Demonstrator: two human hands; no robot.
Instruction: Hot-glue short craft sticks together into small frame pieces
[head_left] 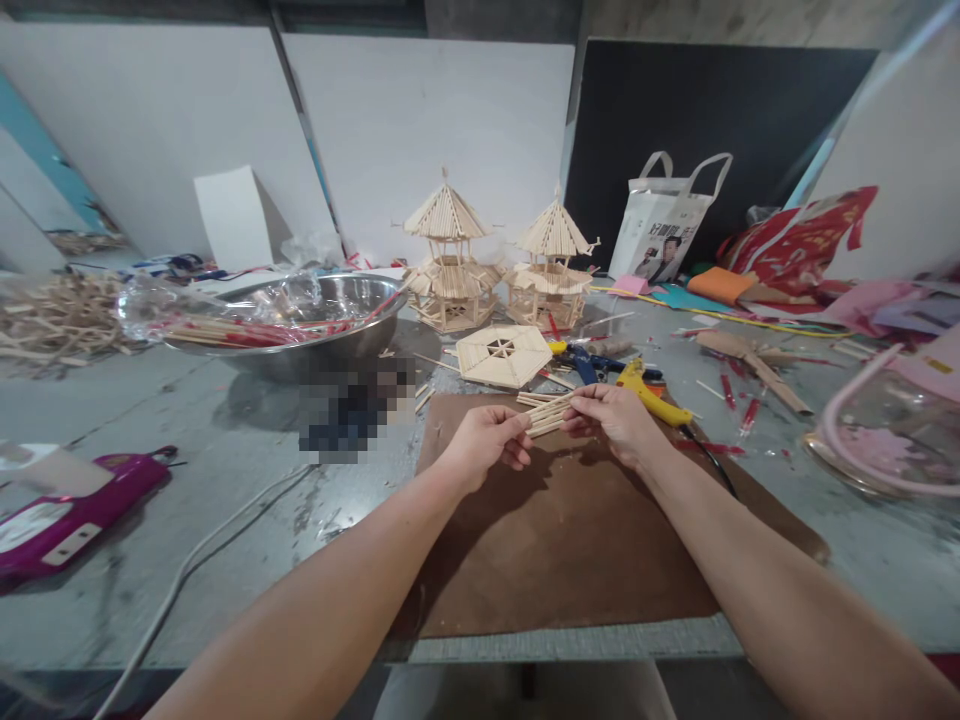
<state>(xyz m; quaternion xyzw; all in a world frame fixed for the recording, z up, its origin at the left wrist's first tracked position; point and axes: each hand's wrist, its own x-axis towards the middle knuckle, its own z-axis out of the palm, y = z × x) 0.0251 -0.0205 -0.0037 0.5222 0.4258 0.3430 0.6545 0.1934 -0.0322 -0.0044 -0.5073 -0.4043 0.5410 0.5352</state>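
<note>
Between my two hands, above the brown mat (pixel 570 560), is a small bunch of thin wooden sticks (pixel 549 415). The fingers of my left hand (pixel 491 440) pinch its left end, and my right hand (pixel 607 415) grips its right end. Just beyond lies a flat hexagonal stick panel (pixel 502 355) with a spoked opening in its middle. A yellow glue gun (pixel 651 395) rests close to my right hand, its dark cord running over the mat. Behind the panel stand two stick pavilions, a taller one (pixel 448 255) and a shorter one (pixel 555 265).
A steel bowl (pixel 330 345) with red-tipped sticks and plastic wrap stands left. Loose sticks (pixel 60 315) are heaped at far left, and a purple power strip (pixel 97 505) lies nearer. On the right are a white bag (pixel 660 225), red glue sticks (pixel 748 415) and a pink-handled clear container (pixel 885 430).
</note>
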